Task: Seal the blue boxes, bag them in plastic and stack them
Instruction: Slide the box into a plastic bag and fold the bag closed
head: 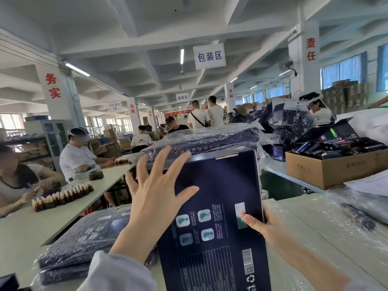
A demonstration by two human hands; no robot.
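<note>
While it is stood on end close before the camera, the blue box (pixel 214 206) is gripped at its right edge by the right hand (pixel 264 225), the thumb laid on the printed face and the fingers hidden behind, so that it is kept upright. The left hand (pixel 155 190) is held open, fingers straight and spread, across the upper left corner of the face; whether it presses the card or only nears it cannot be told. Such a hold seems meant to steady the box while its top flap, which looks tucked shut, is checked or pressed home. No plastic is seen round this box, so bagging is judged yet to be done. Just behind it, bagged boxes (pixel 210 139) are stacked flat in wrinkled film, and a second wrapped stack (pixel 84 238) lies low at the left, presumably kept near so that finished boxes can be set down quickly. A cardboard carton (pixel 327 169) of dark goods is placed well apart at the right. Small brown bottles (pixel 63 196) are handled by seated people at a long table (pixel 94 181) further left.
</note>
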